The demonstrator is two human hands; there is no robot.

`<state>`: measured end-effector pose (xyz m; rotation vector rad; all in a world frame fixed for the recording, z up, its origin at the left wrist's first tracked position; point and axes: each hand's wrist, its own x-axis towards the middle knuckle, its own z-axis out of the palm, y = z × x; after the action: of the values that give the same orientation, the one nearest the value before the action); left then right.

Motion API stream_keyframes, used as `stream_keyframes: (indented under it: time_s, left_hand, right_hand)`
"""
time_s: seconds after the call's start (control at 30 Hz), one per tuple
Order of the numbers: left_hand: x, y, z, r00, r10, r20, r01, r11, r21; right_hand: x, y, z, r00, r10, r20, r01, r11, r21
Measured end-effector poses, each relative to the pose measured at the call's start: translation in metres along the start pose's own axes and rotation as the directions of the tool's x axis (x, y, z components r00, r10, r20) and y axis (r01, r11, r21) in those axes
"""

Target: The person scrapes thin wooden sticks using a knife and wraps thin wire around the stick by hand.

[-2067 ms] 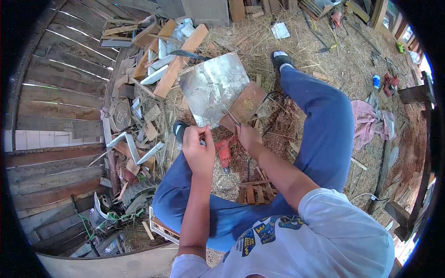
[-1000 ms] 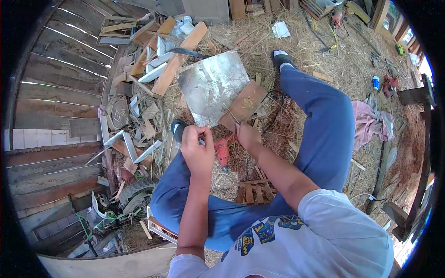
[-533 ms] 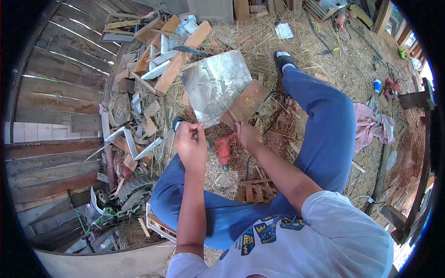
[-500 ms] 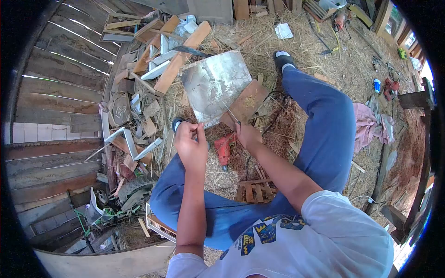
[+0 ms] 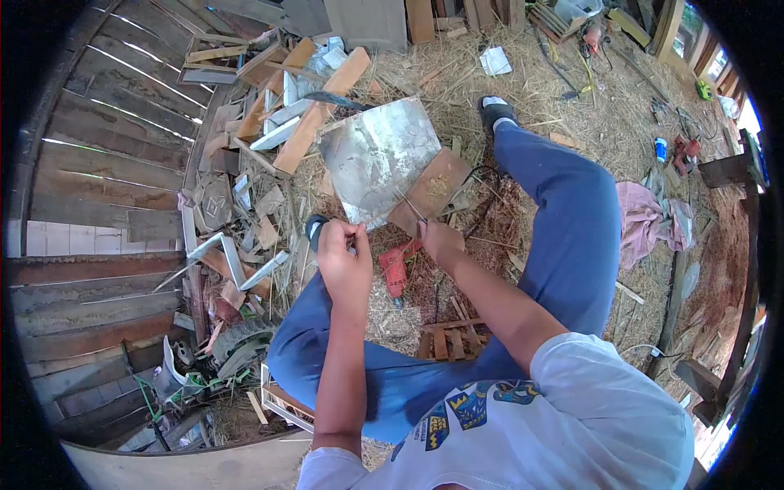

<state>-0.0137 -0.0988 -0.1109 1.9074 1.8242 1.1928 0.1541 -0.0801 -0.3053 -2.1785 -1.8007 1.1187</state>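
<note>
My right hand (image 5: 443,245) is closed around a thin metal tool (image 5: 411,207), whose narrow end points up and left over a brown wooden board (image 5: 431,189). To its left, my left hand (image 5: 345,257) is raised with thumb and fingers pinched together; whatever is in the pinch is too small to make out. A grey, stained flat panel (image 5: 380,151) lies just beyond both hands, and the board rests against its right corner. Below and between the hands, a red power drill (image 5: 395,273) lies on the ground.
Scrap planks (image 5: 322,110) and white frame pieces (image 5: 233,257) pile up on the left beside a slatted wooden wall (image 5: 106,188). Straw covers the floor. A pink cloth (image 5: 639,220), a blue can (image 5: 660,149) and another red tool (image 5: 686,153) lie to the right.
The thin tool's tip has shifted slightly down in the view. My left hand has moved a little down and right, still pinched. The drill and panel stay put.
</note>
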Motion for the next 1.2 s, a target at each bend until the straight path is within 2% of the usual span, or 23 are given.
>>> stream_keyframes:
  time_s: [0.27, 0.47, 0.53, 0.6, 0.67, 0.77, 0.83, 1.0, 1.07, 1.2]
  left_hand:
    - [-0.001, 0.007, -0.003, 0.999, -0.043, 0.006, 0.044, 0.997, -0.059]
    - [0.001, 0.009, -0.001, 0.994, -0.103, 0.025, 0.105, 0.993, -0.057]
    - [0.000, 0.007, 0.001, 0.999, -0.028, 0.018, 0.029, 0.999, -0.024]
    - [0.000, 0.006, 0.002, 0.999, -0.031, 0.017, 0.032, 0.999, -0.037]
    - [0.000, 0.007, 0.003, 0.999, -0.033, 0.011, 0.034, 0.998, -0.051]
    - [0.001, 0.007, 0.001, 0.998, -0.066, 0.022, 0.067, 0.997, -0.048]
    - [0.001, 0.009, 0.000, 0.999, 0.030, 0.018, -0.030, 0.999, 0.014]
    - [-0.001, 0.010, -0.001, 0.999, 0.019, 0.038, -0.019, 1.000, -0.013]
    - [-0.002, 0.009, -0.001, 0.999, 0.032, 0.040, -0.033, 0.999, 0.005]
    - [-0.001, 0.013, -0.004, 0.998, 0.008, 0.059, -0.010, 0.999, 0.032]
  right_hand:
    - [-0.016, -0.021, -0.007, 0.988, -0.114, -0.104, 0.117, 0.993, 0.030]
    - [-0.009, -0.010, -0.006, 0.991, -0.124, -0.058, 0.126, 0.992, 0.030]
    - [-0.005, -0.007, 0.001, 0.993, -0.107, -0.057, 0.107, 0.994, 0.007]
    - [-0.003, -0.006, 0.003, 0.994, -0.094, -0.060, 0.093, 0.996, -0.014]
    - [-0.004, -0.004, -0.001, 0.999, -0.011, -0.044, 0.010, 1.000, -0.012]
    - [0.000, 0.001, 0.002, 0.999, -0.024, -0.041, 0.024, 1.000, -0.003]
    - [-0.001, -0.003, -0.002, 0.999, -0.025, -0.023, 0.025, 1.000, -0.003]
    - [-0.006, -0.004, -0.006, 0.998, -0.056, 0.040, 0.054, 0.998, 0.039]
    - [-0.010, -0.006, 0.002, 0.985, -0.136, -0.105, 0.139, 0.990, 0.021]
    - [-0.012, -0.010, 0.001, 0.985, -0.147, -0.094, 0.149, 0.989, 0.016]
